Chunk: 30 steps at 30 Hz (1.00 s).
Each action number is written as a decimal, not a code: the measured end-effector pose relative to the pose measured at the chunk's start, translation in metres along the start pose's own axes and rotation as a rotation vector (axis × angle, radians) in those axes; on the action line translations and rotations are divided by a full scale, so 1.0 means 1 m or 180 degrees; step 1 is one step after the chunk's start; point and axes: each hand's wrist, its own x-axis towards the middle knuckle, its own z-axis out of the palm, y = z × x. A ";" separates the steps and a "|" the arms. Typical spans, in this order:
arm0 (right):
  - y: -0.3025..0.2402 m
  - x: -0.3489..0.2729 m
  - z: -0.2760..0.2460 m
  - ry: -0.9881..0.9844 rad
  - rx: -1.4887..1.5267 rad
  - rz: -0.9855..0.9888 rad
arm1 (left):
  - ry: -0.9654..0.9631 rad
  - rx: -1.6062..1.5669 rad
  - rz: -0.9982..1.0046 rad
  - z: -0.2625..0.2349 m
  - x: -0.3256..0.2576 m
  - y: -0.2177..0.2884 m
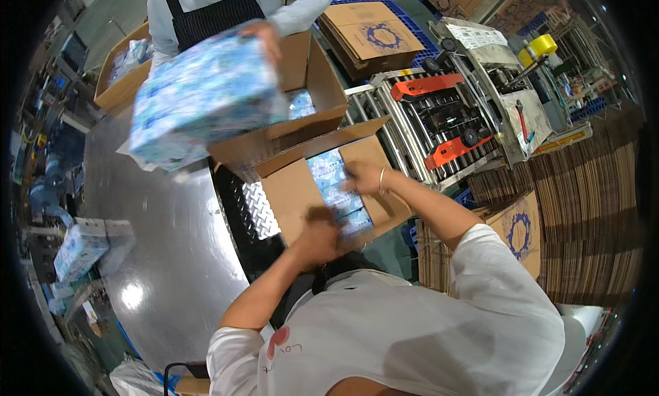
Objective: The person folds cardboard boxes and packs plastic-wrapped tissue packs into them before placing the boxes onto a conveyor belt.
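Note:
In front of me stands an open cardboard carton (287,190), with blue-and-white patterned packs (328,173) showing between its folded side flaps. My left hand (317,237) is at the carton's near left edge, by the left flap; motion smears its fingers. On the right flap (367,152) rests my right hand (367,178), its fingers apart at the flap's inner edge, over the packs. Across from me, a person (213,12) in a dark striped apron holds a large blue-and-white bundle (206,94), blurred, beside a second open carton (322,118).
A shiny metal table (165,259) spreads to the left. On the right are a roller conveyor (384,111) with orange parts (429,86), a tool with a red handle (522,118) and stacked flat cartons (583,204). More cartons (371,32) lie on a blue pallet.

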 end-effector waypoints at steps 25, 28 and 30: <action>0.242 -0.038 -0.074 0.2451 -0.0655 0.1509 | 0.4081 -0.2177 -0.1236 0.038 0.232 0.043; 0.300 -0.054 -0.112 0.2595 -0.0719 0.1706 | 0.3936 -0.2378 -0.1071 0.020 0.313 0.046; 0.331 -0.055 -0.135 0.2737 -0.0789 0.1695 | 0.3887 -0.2347 -0.0956 -0.002 0.367 0.050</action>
